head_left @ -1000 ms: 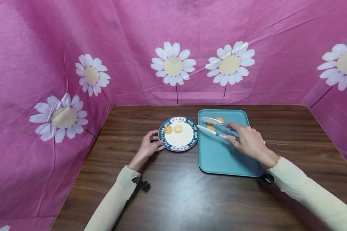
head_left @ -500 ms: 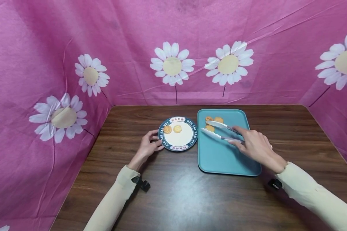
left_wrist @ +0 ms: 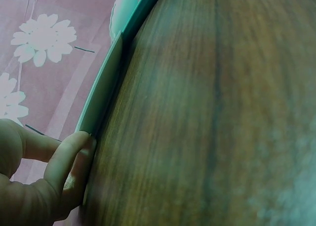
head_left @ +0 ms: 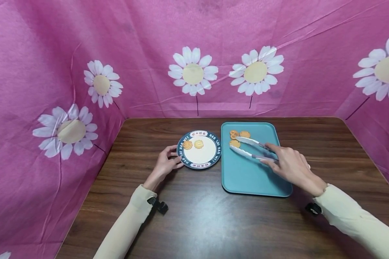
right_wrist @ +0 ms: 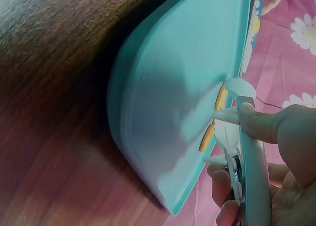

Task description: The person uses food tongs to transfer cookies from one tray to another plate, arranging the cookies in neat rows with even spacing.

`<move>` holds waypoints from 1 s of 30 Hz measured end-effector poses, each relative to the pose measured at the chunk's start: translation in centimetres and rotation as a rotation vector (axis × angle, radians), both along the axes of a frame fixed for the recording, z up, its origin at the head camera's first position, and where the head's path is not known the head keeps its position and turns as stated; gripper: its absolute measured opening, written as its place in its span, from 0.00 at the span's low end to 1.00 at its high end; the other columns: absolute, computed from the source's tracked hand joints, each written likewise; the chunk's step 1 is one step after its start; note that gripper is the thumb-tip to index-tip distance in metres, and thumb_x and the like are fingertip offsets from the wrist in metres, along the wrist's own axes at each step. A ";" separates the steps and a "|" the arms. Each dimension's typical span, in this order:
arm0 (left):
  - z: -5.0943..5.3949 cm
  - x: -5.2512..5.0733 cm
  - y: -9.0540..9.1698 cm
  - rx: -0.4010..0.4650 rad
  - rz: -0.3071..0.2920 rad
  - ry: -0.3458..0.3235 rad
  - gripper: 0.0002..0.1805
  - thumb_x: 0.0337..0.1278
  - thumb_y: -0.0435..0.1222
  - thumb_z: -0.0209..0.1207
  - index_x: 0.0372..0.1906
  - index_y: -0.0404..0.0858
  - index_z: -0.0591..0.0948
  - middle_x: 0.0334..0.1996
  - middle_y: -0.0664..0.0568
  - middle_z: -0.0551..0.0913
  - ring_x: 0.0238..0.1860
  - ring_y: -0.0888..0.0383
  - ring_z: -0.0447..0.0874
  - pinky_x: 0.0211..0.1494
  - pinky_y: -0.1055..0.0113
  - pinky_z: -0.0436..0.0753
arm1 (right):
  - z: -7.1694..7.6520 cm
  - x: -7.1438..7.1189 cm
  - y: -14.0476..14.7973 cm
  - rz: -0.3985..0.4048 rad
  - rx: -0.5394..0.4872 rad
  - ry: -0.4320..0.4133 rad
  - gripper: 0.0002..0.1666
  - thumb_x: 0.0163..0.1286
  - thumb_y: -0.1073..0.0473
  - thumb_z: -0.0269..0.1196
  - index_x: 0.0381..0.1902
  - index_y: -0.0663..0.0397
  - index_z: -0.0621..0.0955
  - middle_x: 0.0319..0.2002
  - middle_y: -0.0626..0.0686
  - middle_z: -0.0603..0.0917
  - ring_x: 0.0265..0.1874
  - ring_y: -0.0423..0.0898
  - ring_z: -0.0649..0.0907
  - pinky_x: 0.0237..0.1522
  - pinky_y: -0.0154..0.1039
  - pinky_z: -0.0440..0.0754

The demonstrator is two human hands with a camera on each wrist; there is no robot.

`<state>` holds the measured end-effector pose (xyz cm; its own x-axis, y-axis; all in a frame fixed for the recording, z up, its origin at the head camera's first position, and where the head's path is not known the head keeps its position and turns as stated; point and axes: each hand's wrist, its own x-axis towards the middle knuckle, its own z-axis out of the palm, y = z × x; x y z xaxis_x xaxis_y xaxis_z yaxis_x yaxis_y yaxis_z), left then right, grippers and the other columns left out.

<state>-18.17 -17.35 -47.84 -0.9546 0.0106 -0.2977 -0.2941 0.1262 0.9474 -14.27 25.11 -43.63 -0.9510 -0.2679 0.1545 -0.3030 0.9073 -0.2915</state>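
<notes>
My right hand point(head_left: 291, 167) grips a pair of tongs point(head_left: 241, 151) over the teal tray point(head_left: 251, 181). The tongs' arms are spread, their white tips near a round cookie point(head_left: 235, 143) and a pretzel-shaped cookie point(head_left: 233, 134). Another round cookie point(head_left: 245, 134) lies just behind. Whether the tips touch any cookie I cannot tell. At the left, my left hand point(head_left: 165, 162) holds the rim of a white plate point(head_left: 201, 156) with a dark blue lettered border, thumb on the edge. On that plate sit a swirled cookie point(head_left: 187, 144) and a pale flower-shaped cookie point(head_left: 199, 144).
The plate and tray stand side by side on a brown wooden table point(head_left: 194, 216). Behind and beside the table hangs a pink cloth point(head_left: 142, 43) printed with white daisies. In the right wrist view, the tray rim point(right_wrist: 131, 72) curves close below the tongs.
My right hand has drawn the tongs to the right and slightly nearer me, uncovering the cookies on the tray. The left hand and the plate stay where they were.
</notes>
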 end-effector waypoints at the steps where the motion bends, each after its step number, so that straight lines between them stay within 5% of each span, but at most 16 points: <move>1: 0.0 0.0 0.0 -0.002 0.000 0.001 0.33 0.69 0.21 0.57 0.76 0.38 0.68 0.59 0.35 0.76 0.43 0.56 0.85 0.51 0.68 0.95 | 0.0 0.0 0.0 0.001 0.000 -0.001 0.35 0.72 0.43 0.69 0.70 0.54 0.77 0.19 0.48 0.68 0.15 0.43 0.67 0.08 0.33 0.60; 30: 0.0 0.0 0.0 -0.008 -0.005 -0.002 0.33 0.70 0.22 0.58 0.76 0.39 0.67 0.60 0.35 0.75 0.42 0.56 0.85 0.53 0.66 0.95 | -0.2 0.1 -0.1 0.011 -0.002 0.011 0.34 0.72 0.44 0.69 0.68 0.54 0.78 0.20 0.50 0.73 0.18 0.45 0.70 0.09 0.34 0.61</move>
<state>-18.17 -17.34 -47.82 -0.9538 0.0134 -0.3000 -0.2956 0.1355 0.9457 -14.20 25.05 -43.85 -0.9461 -0.2783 0.1659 -0.3165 0.9033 -0.2897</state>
